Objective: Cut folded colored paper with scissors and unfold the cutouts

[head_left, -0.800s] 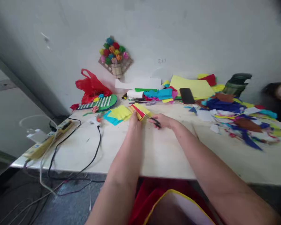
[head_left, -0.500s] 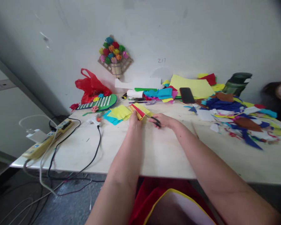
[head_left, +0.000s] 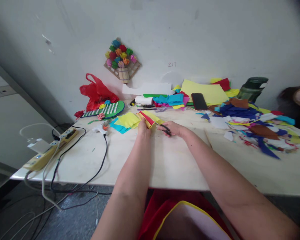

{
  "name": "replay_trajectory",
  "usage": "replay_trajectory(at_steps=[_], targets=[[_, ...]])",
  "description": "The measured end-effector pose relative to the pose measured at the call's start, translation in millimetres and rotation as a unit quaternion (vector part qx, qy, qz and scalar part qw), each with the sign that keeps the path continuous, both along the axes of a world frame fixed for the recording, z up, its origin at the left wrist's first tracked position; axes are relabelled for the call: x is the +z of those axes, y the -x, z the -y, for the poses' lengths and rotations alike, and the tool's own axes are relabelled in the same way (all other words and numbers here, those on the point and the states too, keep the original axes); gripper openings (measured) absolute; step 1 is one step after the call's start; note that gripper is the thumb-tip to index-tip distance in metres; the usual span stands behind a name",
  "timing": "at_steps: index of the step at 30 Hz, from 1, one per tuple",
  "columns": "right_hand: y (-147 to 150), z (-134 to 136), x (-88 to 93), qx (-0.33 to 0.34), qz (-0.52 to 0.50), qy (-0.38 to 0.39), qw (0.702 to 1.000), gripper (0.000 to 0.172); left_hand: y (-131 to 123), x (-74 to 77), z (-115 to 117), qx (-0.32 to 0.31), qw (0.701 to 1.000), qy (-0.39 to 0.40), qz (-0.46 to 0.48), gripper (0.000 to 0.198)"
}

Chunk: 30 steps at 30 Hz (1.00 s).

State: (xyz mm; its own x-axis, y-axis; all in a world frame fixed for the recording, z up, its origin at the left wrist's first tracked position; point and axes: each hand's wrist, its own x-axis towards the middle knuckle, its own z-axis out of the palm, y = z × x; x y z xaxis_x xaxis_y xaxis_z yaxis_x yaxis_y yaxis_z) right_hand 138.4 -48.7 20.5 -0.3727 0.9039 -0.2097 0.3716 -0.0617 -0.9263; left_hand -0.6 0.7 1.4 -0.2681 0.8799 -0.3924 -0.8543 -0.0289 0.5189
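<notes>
My left hand [head_left: 143, 127] pinches a folded stack of yellow and red paper [head_left: 148, 118] just above the pale tabletop [head_left: 170, 160]. My right hand [head_left: 174, 128] grips black-handled scissors [head_left: 165, 128], whose blades reach into the right side of that paper. Both arms stretch out over the middle of the table. More yellow and blue sheets [head_left: 126, 121] lie just left of my left hand.
Coloured paper scraps [head_left: 255, 126] cover the right side. A black phone [head_left: 199, 101] lies on a yellow sheet [head_left: 207, 91]. A red plastic bag [head_left: 97, 92] and a green mat [head_left: 107, 109] sit back left. A power strip [head_left: 49, 150] with cables hangs off the left edge. Another person's head [head_left: 297, 100] shows at far right.
Hardly anything differs: both hands stay on the paper and scissors, and the view has shifted only slightly.
</notes>
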Motion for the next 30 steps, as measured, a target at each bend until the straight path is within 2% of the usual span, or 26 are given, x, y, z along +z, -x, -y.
replay_trajectory(at_steps=[24,30], targets=[[2.5,3.1,1.6,-0.019,-0.017,0.007,1.0,0.024,2.7,-4.4,-6.8,0.01,1.0,-0.011,0.01,0.018],[3.4,2.1,-0.2,-0.021,-0.016,0.009,1.0,0.026,2.7,-2.2,-5.2,0.015,1.0,-0.003,0.011,0.017]])
